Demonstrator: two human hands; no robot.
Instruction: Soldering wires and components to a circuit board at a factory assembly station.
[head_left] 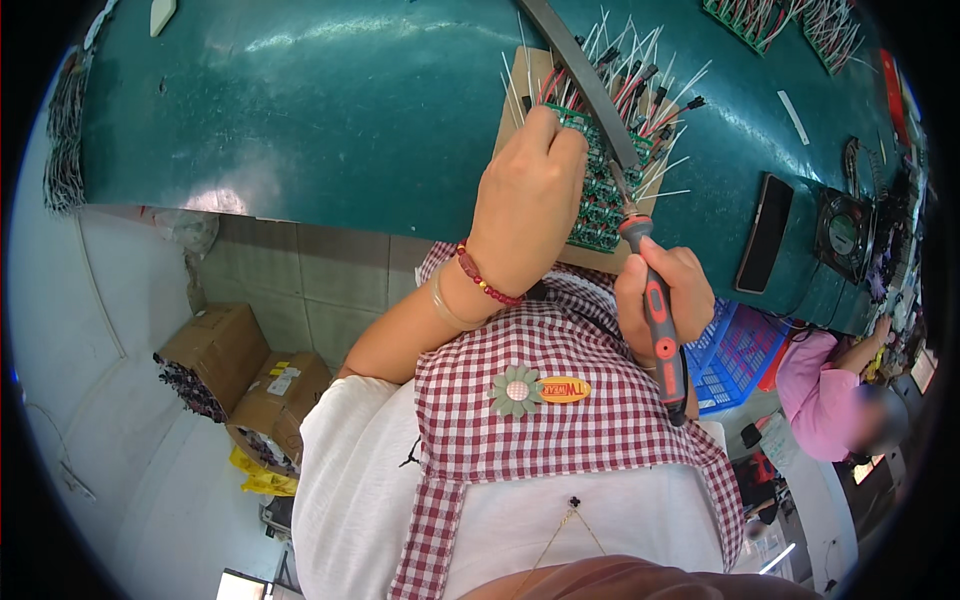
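My right hand (672, 295) grips a grey and red soldering iron (660, 325), its tip directed up over a panel of green circuit boards (598, 232). Bent over the upper left of that panel, my left hand (535, 190) has its fingers pinched together; what they hold is hidden. Under the panel lies a brown board (512, 98). Red, black and white wires (640, 85) with black connectors bristle from the panel's far side. A curved grey strip (590, 85) comes down from the top edge and ends close to the iron's tip.
The green tabletop (300, 130) carries a black phone (765, 232), a black fan (842, 235) and more wired boards (750, 22) at the far right. Below the table's right side is a blue basket (735, 350). A person in pink (812, 390) sits beyond; cardboard boxes (215, 355) stand lower left.
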